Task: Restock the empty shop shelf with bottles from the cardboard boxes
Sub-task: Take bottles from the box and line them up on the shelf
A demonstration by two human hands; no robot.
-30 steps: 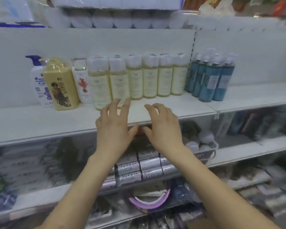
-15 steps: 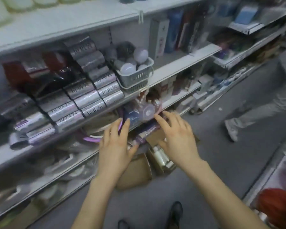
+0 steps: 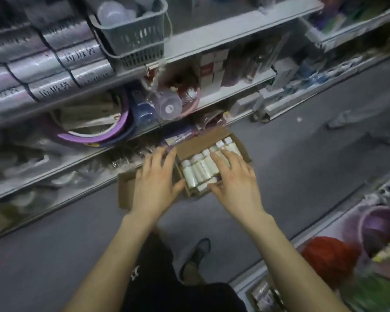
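Note:
An open cardboard box (image 3: pixel 198 141) stands on the grey floor against the bottom shelf. Several pale cream bottles with white caps (image 3: pixel 197 171) lie packed side by side inside it. My right hand (image 3: pixel 231 179) hovers over the right part of the bottle row, fingers spread and nearly straight; whether it touches them I cannot tell. My left hand (image 3: pixel 155 181) is spread flat over the box's left flap (image 3: pixel 125 190), thumb near the box's inner wall. Neither hand holds anything. The shelf being restocked is out of view above.
Shelves to the left hold silver rolls (image 3: pixel 50 70), a grey basket (image 3: pixel 133 41) and purple hoops (image 3: pixel 95 134). My shoe (image 3: pixel 197 253) is on the aisle floor (image 3: pixel 291 176). Another person's feet (image 3: pixel 340 122) stand far right. A red item (image 3: pixel 329 260) sits on the opposite shelving.
My view has swung from the upper shelf with bottles down to the floor. Both empty hands dropped from the shelf edge to just over the open box.

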